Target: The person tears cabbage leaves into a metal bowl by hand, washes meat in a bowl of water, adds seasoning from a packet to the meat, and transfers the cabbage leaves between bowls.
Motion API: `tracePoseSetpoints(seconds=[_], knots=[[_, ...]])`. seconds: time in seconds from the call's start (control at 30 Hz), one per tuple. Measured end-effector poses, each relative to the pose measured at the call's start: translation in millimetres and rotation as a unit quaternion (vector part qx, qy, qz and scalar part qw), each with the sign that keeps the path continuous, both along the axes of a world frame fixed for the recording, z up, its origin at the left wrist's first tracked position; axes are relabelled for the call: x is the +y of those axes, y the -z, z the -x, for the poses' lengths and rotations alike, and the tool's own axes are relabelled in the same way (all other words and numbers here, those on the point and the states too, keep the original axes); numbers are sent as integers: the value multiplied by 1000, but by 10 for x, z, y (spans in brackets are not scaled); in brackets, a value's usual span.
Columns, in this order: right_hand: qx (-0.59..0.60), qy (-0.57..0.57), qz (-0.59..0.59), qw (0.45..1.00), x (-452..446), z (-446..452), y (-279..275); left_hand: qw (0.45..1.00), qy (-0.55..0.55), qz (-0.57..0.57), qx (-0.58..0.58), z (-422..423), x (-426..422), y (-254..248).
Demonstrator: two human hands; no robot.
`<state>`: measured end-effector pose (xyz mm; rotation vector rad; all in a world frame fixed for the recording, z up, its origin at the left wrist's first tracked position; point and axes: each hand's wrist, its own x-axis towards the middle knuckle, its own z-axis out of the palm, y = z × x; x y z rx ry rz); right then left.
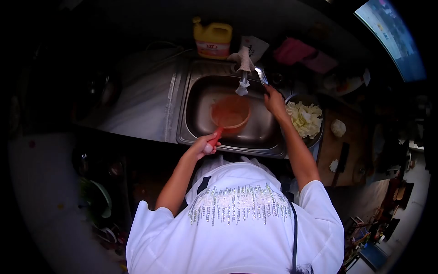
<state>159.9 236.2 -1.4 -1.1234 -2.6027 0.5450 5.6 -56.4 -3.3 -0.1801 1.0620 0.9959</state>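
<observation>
My left hand (206, 145) is closed on the red handle of a round orange-red strainer or ladle (230, 112), which is over the basin of the steel sink (194, 107). At the upper right of the sink, my right hand (273, 101) is wrapped round the dark handle of a knife (262, 76). Its shiny blade points up and away, close beside the faucet (244, 77), which has cloth wrapped round it. A bowl of cut pale cabbage (305, 119) stands to the right of my right hand.
Behind the sink stands a yellow jug (213, 41). Pink cloth (294, 51) lies at the back right. On the wooden board (328, 153) at the right are a pale round vegetable (338, 128) and a dark-bladed knife (343, 157). A counter (141, 105) extends left.
</observation>
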Motion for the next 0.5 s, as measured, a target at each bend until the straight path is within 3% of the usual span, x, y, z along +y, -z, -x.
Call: tracePoseSetpoints(seconds=[0.07, 0.1, 0.13, 0.2, 0.23, 0.27, 0.3, 0.33, 0.4, 0.47, 0.5], knots=[[108, 38, 65, 991, -161, -40, 74, 991, 3, 16, 132, 54, -160, -15], [127, 71, 187, 971, -272, -42, 136, 983, 11, 21, 181, 67, -203, -26], [108, 82, 190, 972, -367, -44, 344, 983, 9, 25, 183, 52, -225, -47], [77, 109, 353, 926, -442, -70, 1173, 918, 83, 51, 384, -12, -187, -108], [79, 106, 355, 925, -539, -26, 1082, 893, 88, 66, 437, -57, -173, -143], [98, 177, 519, 830, -684, 24, 996, 892, 87, 68, 439, -107, -198, -176], [113, 240, 662, 701, -765, 78, 919, 803, 125, 37, 581, -150, -229, -210], [114, 237, 664, 700, -771, 110, 1040, 690, 159, 5, 706, -182, -214, -333], [154, 255, 741, 601, -841, 228, 1173, 710, 166, 21, 684, -243, -222, -576], [187, 279, 736, 587, -928, 379, 1180, 641, 174, 0, 748, -276, -270, -720], [235, 233, 767, 550, -923, 455, 1313, 632, 183, 7, 753, -282, -292, -790]])
